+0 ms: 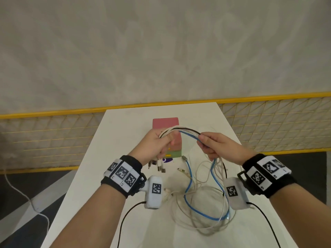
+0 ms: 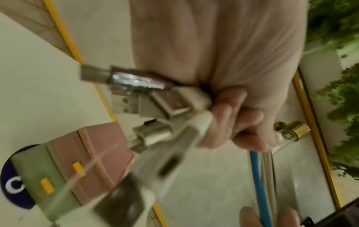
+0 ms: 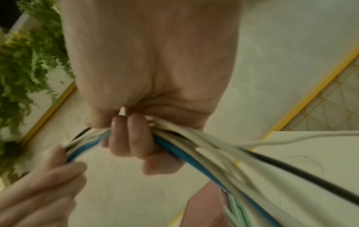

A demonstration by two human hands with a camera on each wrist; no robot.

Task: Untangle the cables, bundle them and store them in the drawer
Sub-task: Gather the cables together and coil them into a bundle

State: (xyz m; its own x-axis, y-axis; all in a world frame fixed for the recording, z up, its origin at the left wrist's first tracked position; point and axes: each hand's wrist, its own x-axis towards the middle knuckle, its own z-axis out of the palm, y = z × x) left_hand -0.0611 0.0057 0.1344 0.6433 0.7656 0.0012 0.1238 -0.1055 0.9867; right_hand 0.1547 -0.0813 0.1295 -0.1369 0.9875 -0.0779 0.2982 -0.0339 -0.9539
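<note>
Head view: your left hand point(image 1: 155, 144) has a clenched grip on one end of the bundle of white, black and blue cables point(image 1: 180, 131), with the plug ends point(image 1: 157, 165) sticking out below the fist. Your right hand point(image 1: 217, 146) is clenched on the same bundle a short way along, so the strands arch between the two fists above the white table point(image 1: 111, 158). The rest of the cables hang from the right fist and lie in loose, overlapping loops on the table near you, between the wrist cameras; a blue strand point(image 1: 200, 210) runs through the pile. The small pink and green drawer box with yellow tabs point(image 1: 172, 140) stands on the table just behind your hands, partly hidden by the left one. A yellow-framed mesh fence point(image 1: 53, 140) runs behind the table. Left wrist view: blurred, but the fingers point(image 2: 233, 122) are curled round the cable ends, and several USB-type metal and white plugs point(image 2: 155, 110) fan out of the fist. The drawer box point(image 2: 77, 161) sits beyond them on the table, on a dark blue round sticker point(image 2: 11, 184). The blue strand point(image 2: 258, 184) drops away below the fist. Right wrist view: the fingers point(image 3: 132, 138) wrap the white, blue and black strands point(image 3: 204, 153), grip closed on them. The strands run left to your other hand point(image 3: 38, 192) and right down toward the table point(image 3: 310, 153). Green foliage point(image 3: 23, 61) shows in the background.
</note>
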